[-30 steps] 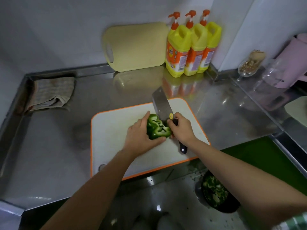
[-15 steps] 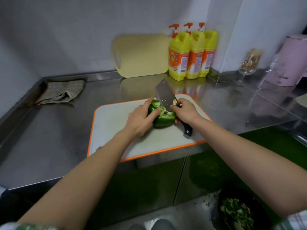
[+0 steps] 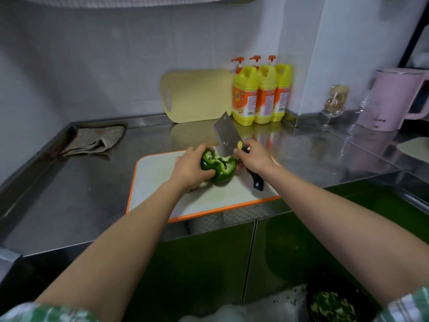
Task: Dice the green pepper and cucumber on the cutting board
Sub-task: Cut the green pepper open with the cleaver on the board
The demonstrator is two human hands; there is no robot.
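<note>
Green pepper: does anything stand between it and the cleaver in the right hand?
Nothing visible does. The steel cleaver in the right hand sits directly beside the cut green bell pepper; the left hand grips its left side, not in between.

Wearer's arms: left sleeve [image 3: 46, 312] and right sleeve [image 3: 408, 305], short, green-and-white patterned cloth; left forearm [image 3: 130, 235] and right forearm [image 3: 336, 217] bare below the hems
</note>
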